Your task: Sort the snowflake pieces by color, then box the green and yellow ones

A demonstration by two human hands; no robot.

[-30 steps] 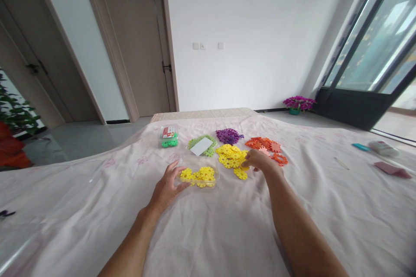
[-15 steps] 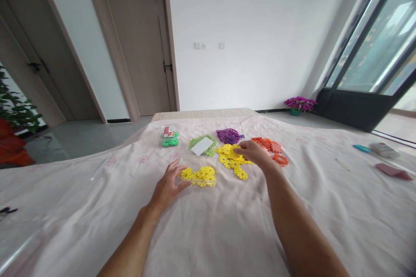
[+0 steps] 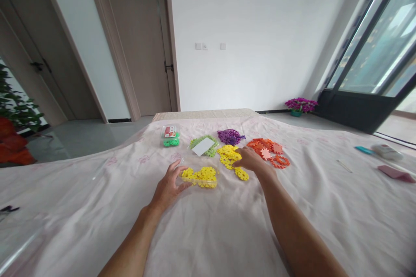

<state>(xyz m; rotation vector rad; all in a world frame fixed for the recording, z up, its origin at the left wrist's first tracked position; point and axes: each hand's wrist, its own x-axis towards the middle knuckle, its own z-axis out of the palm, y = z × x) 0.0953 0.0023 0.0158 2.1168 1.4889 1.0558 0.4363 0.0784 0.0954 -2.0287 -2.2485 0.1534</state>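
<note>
My left hand [image 3: 169,185] grips the left end of a clear plastic box [image 3: 218,178], thumb in front and fingers behind. Yellow flower-shaped discs [image 3: 207,175] lie inside it. To the right, my right hand [image 3: 249,159] is at a loose pile of yellow flower-shaped discs [image 3: 225,153], its thumb and fingers closed around some of them; the exact number is hidden. A single yellow disc [image 3: 242,174] lies just below that hand. Orange-red notched pieces [image 3: 266,146] sit beyond it on the right.
Behind the box are light green pieces [image 3: 212,150] under a white card [image 3: 203,146], and purple pieces [image 3: 229,136]. A labelled clear box [image 3: 170,135] with green pieces stands back left. A thin stick [image 3: 344,165] and a pink item [image 3: 394,173] lie right on the pale tablecloth [image 3: 208,229].
My right hand has moved slightly left and down over the loose yellow pile, uncovering more orange-red pieces. My left hand stays on the box.
</note>
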